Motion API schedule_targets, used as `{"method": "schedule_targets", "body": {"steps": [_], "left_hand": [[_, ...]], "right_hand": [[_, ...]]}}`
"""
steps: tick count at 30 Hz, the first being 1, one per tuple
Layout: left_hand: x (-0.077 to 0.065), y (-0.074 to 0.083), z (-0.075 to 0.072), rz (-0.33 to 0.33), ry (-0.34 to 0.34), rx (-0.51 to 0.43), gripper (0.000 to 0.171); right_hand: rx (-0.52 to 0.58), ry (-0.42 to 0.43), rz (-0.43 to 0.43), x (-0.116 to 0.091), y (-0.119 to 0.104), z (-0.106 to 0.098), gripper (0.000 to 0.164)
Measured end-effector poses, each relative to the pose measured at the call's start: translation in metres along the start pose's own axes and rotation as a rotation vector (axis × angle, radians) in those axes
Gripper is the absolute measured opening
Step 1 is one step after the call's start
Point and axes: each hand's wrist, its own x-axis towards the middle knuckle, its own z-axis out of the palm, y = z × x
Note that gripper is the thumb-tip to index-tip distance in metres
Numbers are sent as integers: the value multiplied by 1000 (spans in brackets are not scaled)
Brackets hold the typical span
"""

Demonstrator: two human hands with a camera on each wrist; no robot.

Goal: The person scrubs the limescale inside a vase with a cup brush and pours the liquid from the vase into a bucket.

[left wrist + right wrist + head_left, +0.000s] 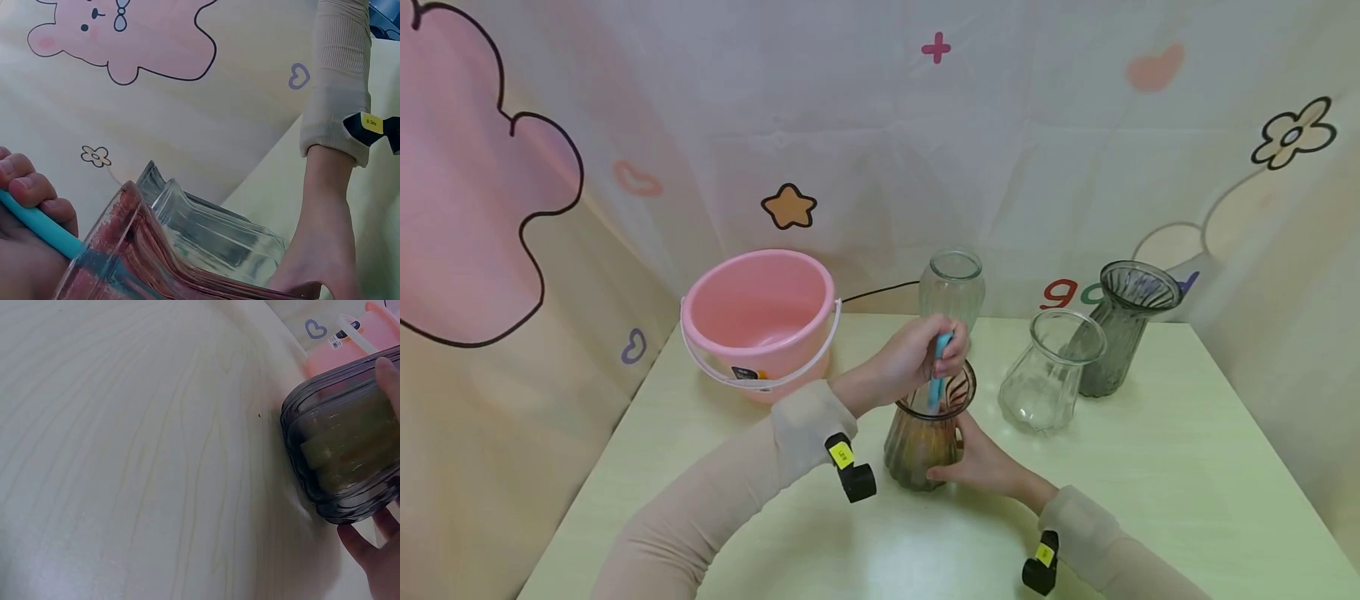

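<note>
A ribbed, dark-tinted glass vase (913, 454) stands on the table in front of the person. My left hand (917, 354) is above its mouth, fingers curled round the light-blue handle (936, 392) of a cleaning brush that goes down inside the glass. Through the wall in the right wrist view shows a yellowish, sponge-like block (350, 447). Low on the vase's right side, my right hand (985, 462) grips the glass between thumb and fingers. The left wrist view has the handle (47, 228) passing behind the vase's flared rim.
At the back left stands a pink bucket (760, 340) with a white handle. Behind the left hand is a clear glass vase (951, 292). To the right are another clear vase (1037, 400) and a grey, flared one (1108, 354). A printed curtain (880, 150) hangs behind the table.
</note>
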Motion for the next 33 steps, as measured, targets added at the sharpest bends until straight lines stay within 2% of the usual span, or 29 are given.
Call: {"method": "schedule_targets", "body": {"steps": [5, 9, 15, 19, 22, 27, 33], "left_hand": [[-3, 8, 1, 4, 27, -9, 34], [-3, 21, 1, 27, -4, -32, 34], [-1, 57, 6, 80, -49, -19, 36], [1, 79, 11, 90, -29, 44, 36], [3, 88, 14, 74, 4, 74, 36], [5, 104, 18, 91, 37, 53, 35], [8, 132, 20, 146, 19, 5, 39]], "right_hand": [[0, 13, -35, 1, 0, 1, 107], [-2, 30, -33, 1, 0, 3, 109], [13, 25, -2, 0, -1, 4, 106], [20, 15, 34, -1, -2, 5, 101], [10, 7, 54, -2, -3, 5, 98], [-5, 7, 77, -3, -3, 6, 98], [-12, 8, 63, -2, -4, 4, 98]]}}
